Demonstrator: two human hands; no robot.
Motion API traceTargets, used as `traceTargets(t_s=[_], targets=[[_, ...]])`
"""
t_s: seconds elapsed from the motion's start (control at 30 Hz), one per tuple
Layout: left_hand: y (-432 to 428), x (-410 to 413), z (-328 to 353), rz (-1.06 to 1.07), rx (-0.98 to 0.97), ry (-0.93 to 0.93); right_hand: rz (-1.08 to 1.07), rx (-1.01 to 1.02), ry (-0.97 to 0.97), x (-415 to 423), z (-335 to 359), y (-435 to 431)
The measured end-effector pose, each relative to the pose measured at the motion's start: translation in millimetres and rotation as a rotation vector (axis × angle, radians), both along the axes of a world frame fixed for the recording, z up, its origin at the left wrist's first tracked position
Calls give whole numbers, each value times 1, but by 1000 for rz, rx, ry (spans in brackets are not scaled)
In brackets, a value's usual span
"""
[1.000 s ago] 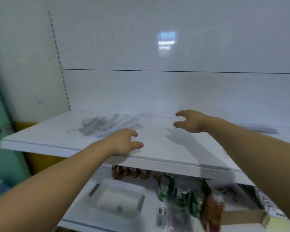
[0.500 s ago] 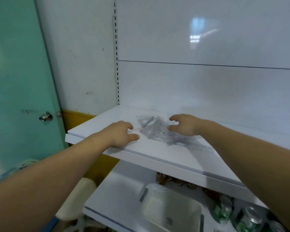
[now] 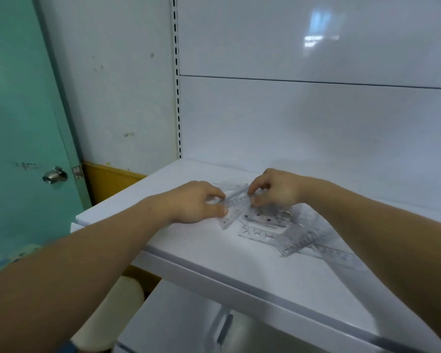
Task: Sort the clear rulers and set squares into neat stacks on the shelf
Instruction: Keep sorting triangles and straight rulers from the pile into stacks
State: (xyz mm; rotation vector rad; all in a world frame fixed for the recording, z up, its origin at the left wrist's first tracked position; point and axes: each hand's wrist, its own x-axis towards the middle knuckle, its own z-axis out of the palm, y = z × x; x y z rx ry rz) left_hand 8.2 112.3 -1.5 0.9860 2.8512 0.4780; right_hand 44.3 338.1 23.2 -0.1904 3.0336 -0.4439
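At the shelf's left end, the left hand (image 3: 197, 202) and right hand (image 3: 276, 191) each pinch one clear ruler (image 3: 233, 207), fingers and thumbs curled onto its opposite ends. It lies tilted across a loose pile of clear rulers and set squares (image 3: 285, 233) on the white shelf (image 3: 189, 250). Further left stands a teal door (image 3: 23, 123).

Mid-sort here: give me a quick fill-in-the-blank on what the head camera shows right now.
1. The pile of clear rulers lies jumbled on the white ____.
2. The metal knob is mounted on the teal ____.
3. Of the left hand and right hand, both pinching at the pile, the one nearer the knob is the ____.
Missing words: shelf; door; left.
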Motion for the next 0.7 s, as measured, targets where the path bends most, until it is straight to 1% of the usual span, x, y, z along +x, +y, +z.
traceTargets(t_s=[0.13,0.23,0.3,0.37,0.43,0.5,0.53,0.63,0.7], targets=[[-5,-12,0,-29,75,19,-37,4,54,-2,-1,3],[-11,-16,-2,-25,86,31,-89,-27,109,1,-2,4],[-17,-19,-4,-5,63,41,-153,-56,167,4,-1,5],[-22,-21,-5,-3,37,62,-255,-85,275,7,-1,6],[-25,-20,-4,-32,19,87,-353,-168,348,10,-1,5],[-27,-19,-4,-59,1,112,-402,-255,307,14,-1,3],[-27,-20,-5,-60,-9,121,-413,-258,270,15,-2,1],[-26,-20,-4,-33,-61,134,-421,-73,221,18,-5,-3],[-25,-21,-3,-23,-79,129,-454,-22,198,19,-7,-6]])
